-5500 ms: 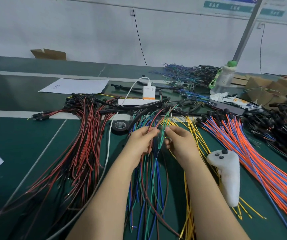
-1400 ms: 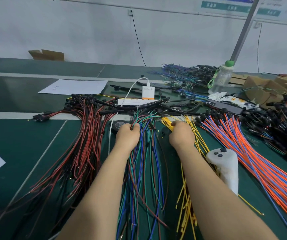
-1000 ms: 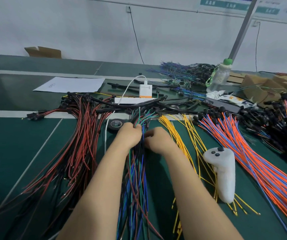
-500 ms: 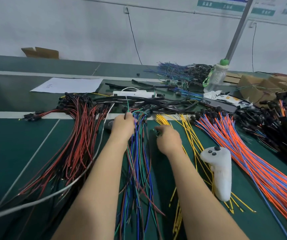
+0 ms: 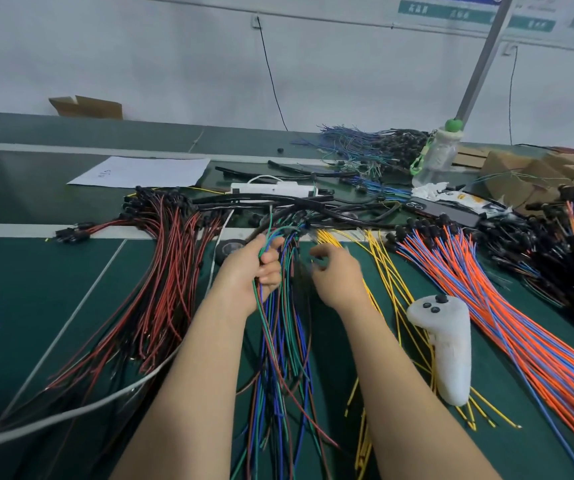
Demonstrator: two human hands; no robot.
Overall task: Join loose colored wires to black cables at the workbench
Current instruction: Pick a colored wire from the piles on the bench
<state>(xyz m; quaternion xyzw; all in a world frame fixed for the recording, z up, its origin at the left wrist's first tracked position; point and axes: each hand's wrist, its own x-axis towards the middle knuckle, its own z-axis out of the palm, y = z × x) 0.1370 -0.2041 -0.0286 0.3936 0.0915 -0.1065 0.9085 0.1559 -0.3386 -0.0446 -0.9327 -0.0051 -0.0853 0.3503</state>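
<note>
A bundle of blue, green and brown loose wires (image 5: 287,344) lies down the middle of the green bench. My left hand (image 5: 249,271) grips a few green and blue strands near their far ends, lifted slightly off the bundle. My right hand (image 5: 336,277) hovers just to the right of it with fingers curled beside a dark strand; motion blur hides whether it pinches anything. Black cables (image 5: 296,202) lie tangled across the bench just beyond both hands.
Red-and-black wires (image 5: 164,271) fan out on the left, yellow wires (image 5: 382,271) and orange-and-blue wires (image 5: 486,292) on the right. A white controller (image 5: 448,344) lies by my right forearm. Behind are a power strip (image 5: 271,187), a bottle (image 5: 438,157) and paper (image 5: 140,171).
My left hand has closed round a few green and blue strands and raised them from the bundle. My right hand has come nearer to the left hand.
</note>
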